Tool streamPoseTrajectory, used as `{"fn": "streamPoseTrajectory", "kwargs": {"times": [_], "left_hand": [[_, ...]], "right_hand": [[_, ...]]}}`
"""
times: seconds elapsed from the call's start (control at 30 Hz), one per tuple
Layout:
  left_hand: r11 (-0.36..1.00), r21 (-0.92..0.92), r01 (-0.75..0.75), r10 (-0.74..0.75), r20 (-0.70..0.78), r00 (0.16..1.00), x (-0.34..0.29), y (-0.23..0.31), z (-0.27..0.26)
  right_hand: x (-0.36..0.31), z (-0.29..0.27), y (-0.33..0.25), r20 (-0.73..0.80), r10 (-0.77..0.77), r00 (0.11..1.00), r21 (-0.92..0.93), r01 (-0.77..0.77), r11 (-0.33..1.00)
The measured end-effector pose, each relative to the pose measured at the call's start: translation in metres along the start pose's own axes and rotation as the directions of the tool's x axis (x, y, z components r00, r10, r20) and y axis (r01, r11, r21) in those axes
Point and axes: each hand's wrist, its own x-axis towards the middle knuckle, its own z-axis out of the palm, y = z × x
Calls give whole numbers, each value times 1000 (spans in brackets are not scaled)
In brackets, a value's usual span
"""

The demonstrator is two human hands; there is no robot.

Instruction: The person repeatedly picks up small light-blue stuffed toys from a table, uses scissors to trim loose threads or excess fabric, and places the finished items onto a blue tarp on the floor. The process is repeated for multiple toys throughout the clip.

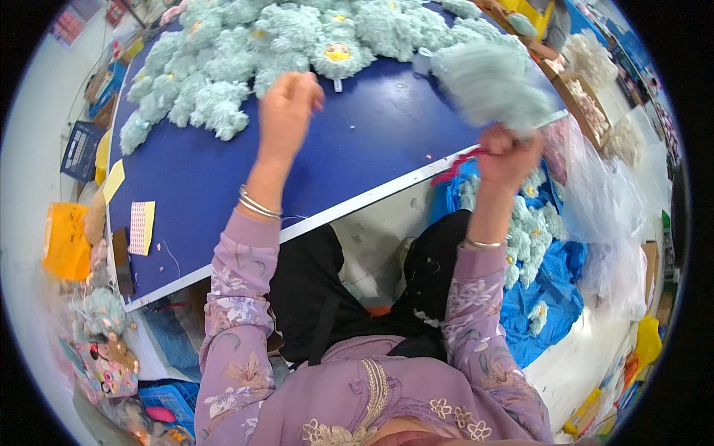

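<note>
My right hand point(509, 154) is closed at the lower end of a pale blue-green fluffy plush toy point(483, 82), which is smeared by motion above the table's right edge. A thin dark-pink thing point(457, 165) sticks out to the left from that hand; its kind is unclear. Raised over the blue table point(349, 149), my left hand point(290, 111) has its fingers curled together, and I cannot see whether anything is in them. Just beyond it lies a plush toy with a yellow centre point(337, 52) and a small white tag, at the front of a heap of similar fluffy toys point(282, 37).
Below the table's right edge, a blue plastic sack point(539, 320) holds several similar plush pieces. A clear plastic bag point(606, 215) stands beside it. A sticker sheet point(142, 227) lies at the table's left corner. At the far right another person's arm point(547, 48) reaches in.
</note>
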Motion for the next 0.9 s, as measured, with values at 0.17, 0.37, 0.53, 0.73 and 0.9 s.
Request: {"fn": "streamPoseTrajectory", "kwargs": {"times": [0.17,0.37,0.53,0.73,0.9], "left_hand": [[615,786,57,317,-312,896,17,-36,-109],[571,799,191,-39,-206,978,11,-62,-121],[942,126,310,-307,-44,951,-5,-42,-83],[474,-499,726,-248,715,654,-45,-6,-7],[463,-336,820,-299,812,502,-45,-4,10]], "right_hand": [[4,-7,-18,23,8,1000,112,-11,994],[-11,29,43,-35,258,965,-415,-249,875],[-28,48,71,-42,344,938,-672,-281,685],[-39,64,84,117,372,921,-767,-154,622],[-36,63,81,102,331,938,-838,-98,537]]}}
